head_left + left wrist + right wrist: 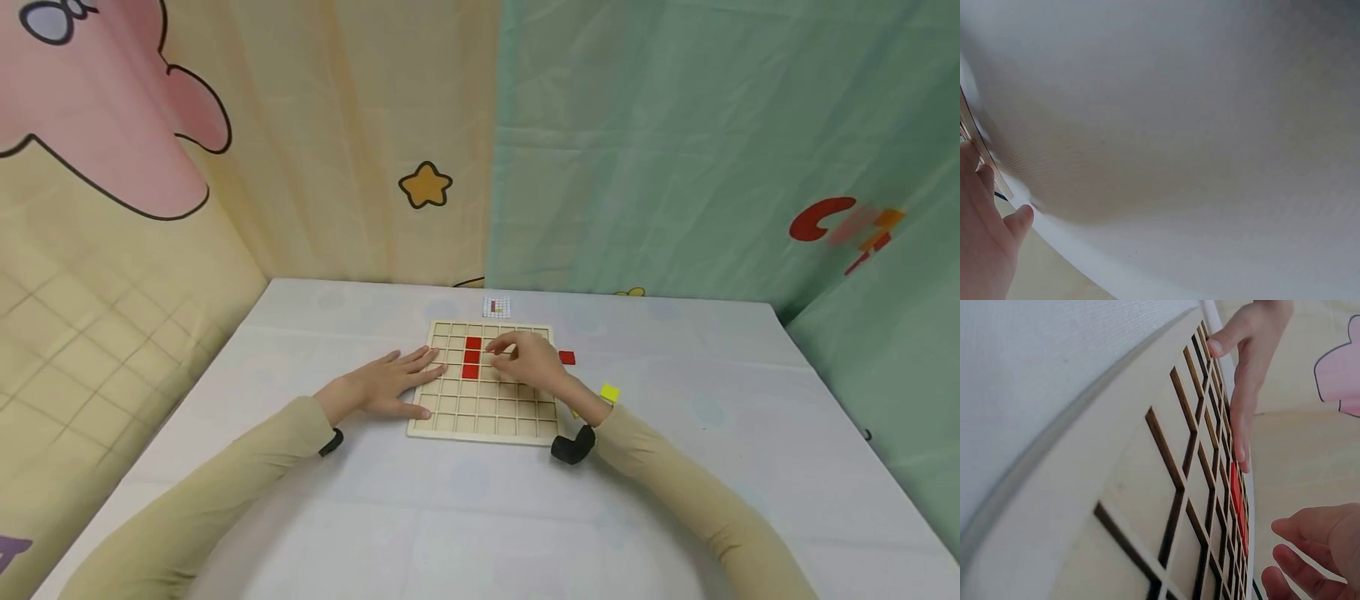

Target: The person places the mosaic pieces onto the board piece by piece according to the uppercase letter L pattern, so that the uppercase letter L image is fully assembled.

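A wooden grid board (pixel 483 400) lies in the middle of the white table (pixel 675 467), with three red squares (pixel 472 357) in a column near its far side. The left hand (pixel 390 383) lies flat and open on the board's left edge. The right hand (pixel 528 358) hovers over the board just right of the red squares, fingers loosely bent and holding nothing that shows, while a red tile (pixel 567 357) and a yellow tile (pixel 610 392) lie on the table beside the board.

A wooden grid board (pixel 484 417) lies on a white-covered table (pixel 480 517). Three red tiles (pixel 472 357) fill a column near its top. The left hand (pixel 390 383) rests flat on the board's left edge; the right hand (pixel 528 360) hovers over the middle cells, fingers loosely bent. A loose red tile (pixel 567 357) and a yellow tile (pixel 610 392) lie just right of the board, and a small pattern card (pixel 496 307) lies beyond it.
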`<state>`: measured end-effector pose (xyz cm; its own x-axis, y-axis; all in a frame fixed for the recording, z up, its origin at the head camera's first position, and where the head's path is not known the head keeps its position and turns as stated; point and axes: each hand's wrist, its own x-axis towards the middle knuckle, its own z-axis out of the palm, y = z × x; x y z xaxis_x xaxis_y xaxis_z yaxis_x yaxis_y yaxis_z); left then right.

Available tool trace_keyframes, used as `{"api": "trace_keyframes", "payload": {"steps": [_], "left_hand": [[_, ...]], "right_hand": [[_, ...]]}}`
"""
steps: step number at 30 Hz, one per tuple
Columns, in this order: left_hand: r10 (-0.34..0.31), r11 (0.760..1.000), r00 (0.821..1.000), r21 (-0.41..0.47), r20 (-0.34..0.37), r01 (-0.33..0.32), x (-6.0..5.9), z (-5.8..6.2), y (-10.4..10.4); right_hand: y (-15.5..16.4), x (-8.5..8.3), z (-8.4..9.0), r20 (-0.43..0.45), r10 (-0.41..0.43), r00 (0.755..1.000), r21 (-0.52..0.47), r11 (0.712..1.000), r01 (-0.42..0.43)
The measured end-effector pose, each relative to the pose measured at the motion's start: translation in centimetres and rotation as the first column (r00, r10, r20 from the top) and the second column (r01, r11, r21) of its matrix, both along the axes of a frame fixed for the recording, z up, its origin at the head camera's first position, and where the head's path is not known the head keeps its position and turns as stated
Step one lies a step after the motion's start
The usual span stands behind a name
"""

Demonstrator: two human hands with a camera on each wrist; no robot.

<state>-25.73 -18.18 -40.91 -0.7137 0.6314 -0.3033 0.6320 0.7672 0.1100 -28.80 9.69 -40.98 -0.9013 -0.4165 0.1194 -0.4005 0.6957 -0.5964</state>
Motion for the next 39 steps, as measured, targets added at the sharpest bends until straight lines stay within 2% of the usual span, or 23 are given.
{"api": "trace_keyframes", "payload": {"steps": [15,28,39], "left_hand": [[0.008,1.000,1.000,0.013,0.005,-0.008,0.2,0.3,0.1],[0.006,1.000,1.000,0.012,0.004,-0.006,0.1,0.0,0.0],[0.006,1.000,1.000,0.018,-0.004,-0.006,0.0,0.0,-0.1]], "right_hand": [[5.4,0.7,1.3,-0.019,-0.121,0.992,-0.003,0.993,0.121],[10.2,1.3,-0.7,0.017,-0.202,0.979,0.015,0.979,0.202],[12.2,-0.6,-1.9,0.052,-0.212,0.976,-0.019,0.977,0.213]]}}
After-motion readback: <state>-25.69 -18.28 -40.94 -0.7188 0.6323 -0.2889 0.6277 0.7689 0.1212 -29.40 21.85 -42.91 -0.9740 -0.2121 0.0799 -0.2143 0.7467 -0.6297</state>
